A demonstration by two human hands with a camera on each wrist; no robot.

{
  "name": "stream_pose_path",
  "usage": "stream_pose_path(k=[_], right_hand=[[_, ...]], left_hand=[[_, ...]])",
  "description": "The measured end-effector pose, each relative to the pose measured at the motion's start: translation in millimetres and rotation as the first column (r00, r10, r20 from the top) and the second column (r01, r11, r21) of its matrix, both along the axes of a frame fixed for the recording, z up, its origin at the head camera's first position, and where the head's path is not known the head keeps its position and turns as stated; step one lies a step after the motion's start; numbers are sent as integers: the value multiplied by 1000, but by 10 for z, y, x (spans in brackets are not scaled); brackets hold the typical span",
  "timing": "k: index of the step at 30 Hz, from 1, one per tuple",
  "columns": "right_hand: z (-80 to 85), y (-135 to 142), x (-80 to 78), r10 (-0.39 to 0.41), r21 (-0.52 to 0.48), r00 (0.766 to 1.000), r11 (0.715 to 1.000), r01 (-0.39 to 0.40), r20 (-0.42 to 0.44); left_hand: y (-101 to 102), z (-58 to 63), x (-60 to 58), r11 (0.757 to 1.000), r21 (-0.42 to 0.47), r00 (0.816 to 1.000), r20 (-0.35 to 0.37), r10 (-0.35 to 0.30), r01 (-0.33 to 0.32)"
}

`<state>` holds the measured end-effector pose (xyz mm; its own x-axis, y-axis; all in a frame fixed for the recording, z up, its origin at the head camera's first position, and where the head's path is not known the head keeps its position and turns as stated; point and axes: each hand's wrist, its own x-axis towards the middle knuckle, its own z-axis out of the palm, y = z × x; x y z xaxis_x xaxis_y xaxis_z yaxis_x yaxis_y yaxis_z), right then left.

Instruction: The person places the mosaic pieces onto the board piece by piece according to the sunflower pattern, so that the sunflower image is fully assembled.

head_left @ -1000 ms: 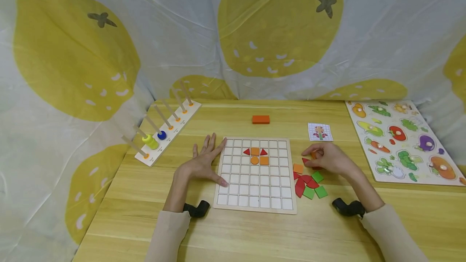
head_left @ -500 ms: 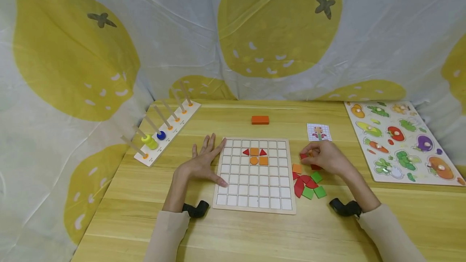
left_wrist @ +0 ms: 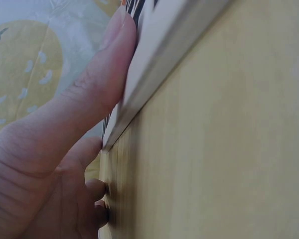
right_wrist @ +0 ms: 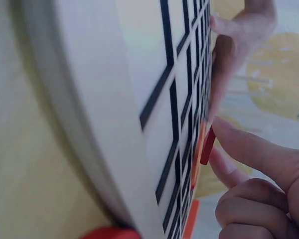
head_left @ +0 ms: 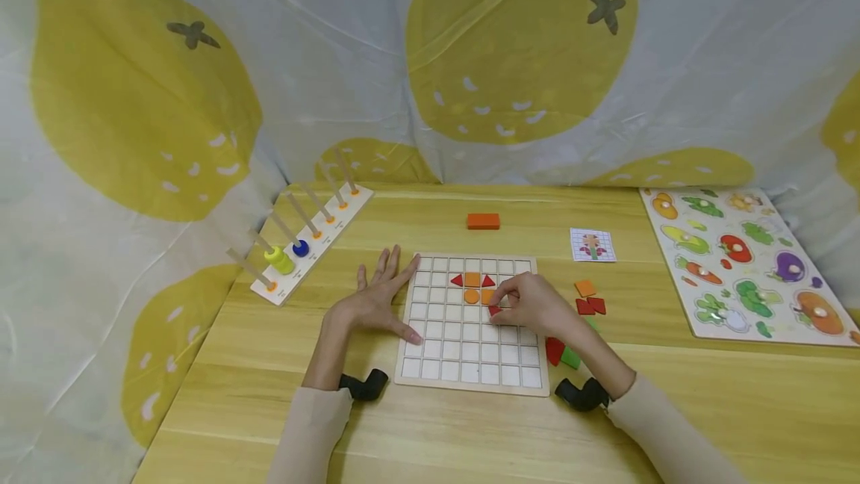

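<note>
A white gridded board [head_left: 452,353] with a pale wooden rim lies flat on the table. In its upper rows sit an orange square tile [head_left: 472,279], an orange round tile [head_left: 472,296], two red triangles, one of them a left triangle [head_left: 457,280], and a second orange square partly covered by fingers. My left hand [head_left: 369,303] is spread at the board's left edge; its thumb rests on the rim [left_wrist: 154,69]. My right hand [head_left: 537,308] pinches a small red tile [right_wrist: 208,144] between thumb and forefinger, just above the board. The tile's full outline is hidden.
Loose red tiles [head_left: 590,306], an orange tile [head_left: 584,288] and green tiles [head_left: 570,358] lie right of the board, partly under my forearm. Behind them is a pattern card [head_left: 593,245]. An orange block [head_left: 483,221], a peg rack [head_left: 312,245] and a vegetable puzzle [head_left: 752,267] stand around.
My right hand has carried the red tile leftward from the loose tiles to over the board. My left hand has kept its place.
</note>
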<state>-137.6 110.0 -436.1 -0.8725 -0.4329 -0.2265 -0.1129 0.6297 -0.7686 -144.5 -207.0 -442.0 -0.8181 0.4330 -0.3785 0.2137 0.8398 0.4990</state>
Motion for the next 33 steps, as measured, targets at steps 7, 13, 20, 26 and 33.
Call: stream_pose_path(k=[7,13,20,26,33], right_hand=[[-23,-50,-13,14,19,1000,1000,-14,-14],[-59,19,-52,6,-30,1000,1000,-5,11],[-100,3,-62,38,-60,999,998,-37,14],[-102,-31,-58,28,-68,999,997,-27,17],[-108,-44,-55,6,-78,999,997,-2,50]], left_hand=[[9,14,2,1000,-2,1000,7,6,-6],[1,-14,-14,1000,-1,1000,4,8,-8],[3,-1,-7,1000,-1,1000,6,5,-5],[2,15,-11,1000,-3,1000,2,-1,1],[4,-1,-12,1000,-2,1000,-3,-2,2]])
